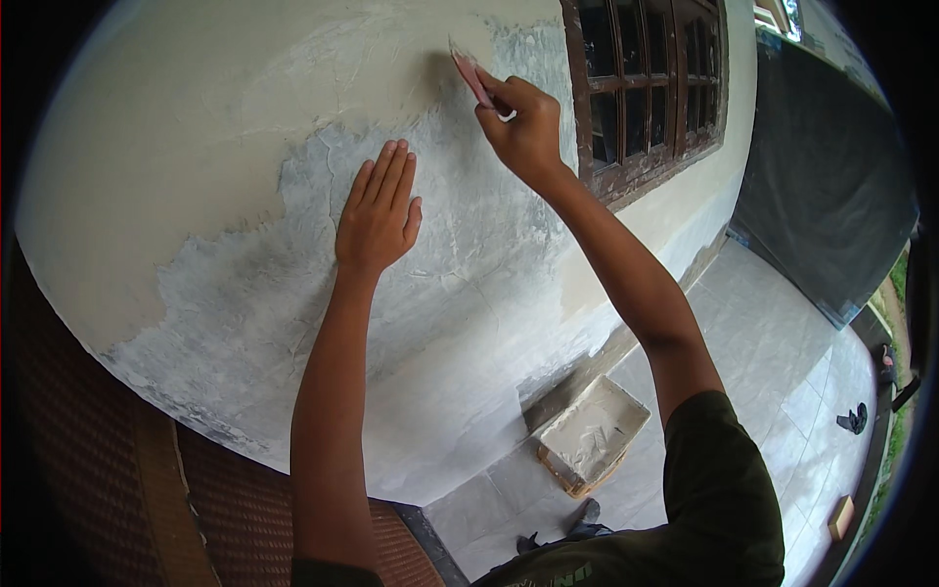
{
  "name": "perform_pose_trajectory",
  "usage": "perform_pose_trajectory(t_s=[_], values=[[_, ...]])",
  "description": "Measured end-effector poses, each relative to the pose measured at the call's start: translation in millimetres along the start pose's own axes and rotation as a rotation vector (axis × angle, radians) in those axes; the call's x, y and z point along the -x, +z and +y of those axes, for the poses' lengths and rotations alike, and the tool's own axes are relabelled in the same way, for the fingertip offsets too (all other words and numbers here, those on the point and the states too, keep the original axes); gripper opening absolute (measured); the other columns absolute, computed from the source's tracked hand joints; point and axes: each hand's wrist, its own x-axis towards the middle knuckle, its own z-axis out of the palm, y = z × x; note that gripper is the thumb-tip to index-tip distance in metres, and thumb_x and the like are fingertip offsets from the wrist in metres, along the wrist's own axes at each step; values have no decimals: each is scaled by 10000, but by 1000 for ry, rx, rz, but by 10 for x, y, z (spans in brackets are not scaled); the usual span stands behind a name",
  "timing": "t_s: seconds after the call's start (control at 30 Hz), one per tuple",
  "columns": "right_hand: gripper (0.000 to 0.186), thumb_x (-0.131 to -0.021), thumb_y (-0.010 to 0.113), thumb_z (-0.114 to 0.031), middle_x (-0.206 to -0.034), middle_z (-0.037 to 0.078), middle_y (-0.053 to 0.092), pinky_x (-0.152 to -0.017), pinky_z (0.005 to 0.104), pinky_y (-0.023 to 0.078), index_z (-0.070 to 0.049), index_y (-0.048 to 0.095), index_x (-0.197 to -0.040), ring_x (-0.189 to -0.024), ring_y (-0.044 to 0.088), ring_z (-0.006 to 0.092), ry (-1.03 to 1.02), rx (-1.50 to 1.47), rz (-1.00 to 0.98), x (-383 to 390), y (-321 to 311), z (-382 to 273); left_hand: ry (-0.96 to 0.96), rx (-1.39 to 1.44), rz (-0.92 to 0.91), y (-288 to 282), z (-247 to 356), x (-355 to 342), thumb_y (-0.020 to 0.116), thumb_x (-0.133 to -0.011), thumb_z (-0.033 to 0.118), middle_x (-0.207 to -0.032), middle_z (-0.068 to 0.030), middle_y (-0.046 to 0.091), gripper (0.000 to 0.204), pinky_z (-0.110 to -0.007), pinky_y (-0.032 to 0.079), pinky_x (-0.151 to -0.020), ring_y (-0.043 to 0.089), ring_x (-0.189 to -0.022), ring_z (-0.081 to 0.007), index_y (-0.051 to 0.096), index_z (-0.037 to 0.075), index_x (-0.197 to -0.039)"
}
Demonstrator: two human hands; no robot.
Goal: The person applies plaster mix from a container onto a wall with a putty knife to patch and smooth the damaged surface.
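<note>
My left hand (379, 210) lies flat on the wall (245, 313), fingers stretched upward, on a grey-white patch where the surface is rough. Higher up and to the right, my right hand (525, 127) grips a putty knife (471, 78) with a pinkish-red body. Its thin edge meets the wall near the border between the cream coating and the bare grey patch. Some pale paste shows around that edge. The cream coating covers the wall's upper left, with ridges and smears in it.
Right of my right hand is a brown wooden window (650, 88) with small panes. Below, on grey floor tiles (489, 504), stands a tray (595, 430) of pale paste. A dark sheet (827, 176) hangs at the right. Brown woven panelling (235, 499) runs along the lower left.
</note>
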Motion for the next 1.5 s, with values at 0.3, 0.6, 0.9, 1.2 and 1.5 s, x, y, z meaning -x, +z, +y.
perform_pose_trajectory(t_s=[0.3,0.6,0.9,1.2,1.5], values=[[393,-799,735,-49,-808,98,642,-664,381,556,-62,689,-1189,-753,652,277,-253,409,-46,9,174,704,-2,-12,-5,53,27,-10,564,-944,208,-1564,-133,435,544,-428,271,-1220,370,-1478,-249,497,-3,-1441],[378,-791,728,-36,-816,114,657,-646,362,543,-47,709,-1168,-742,665,273,-193,252,73,-481,67,552,-4,-47,-4,48,34,-21,561,-947,211,-1567,-121,435,543,-429,272,-1220,364,-1482,-246,497,6,-1446],[404,-727,722,13,-850,104,665,-658,403,562,-52,712,-1125,-793,664,281,-158,125,-140,350,121,100,-9,-38,-25,2,14,0,563,-947,214,-1562,-123,441,547,-429,266,-1223,369,-1478,-247,492,3,-1447],[376,-787,709,-60,-855,116,662,-653,413,562,-16,662,-1157,-819,669,316,-214,405,-64,-181,292,405,3,-16,1,33,47,-20,564,-945,219,-1558,-127,441,554,-425,265,-1221,368,-1477,-244,484,-3,-1446],[353,-777,726,-55,-846,109,670,-651,395,555,-52,700,-1129,-786,666,297,-137,252,62,-263,220,71,8,-21,0,23,13,-5,559,-949,230,-1567,-125,428,556,-423,258,-1226,359,-1482,-239,480,0,-1449]])
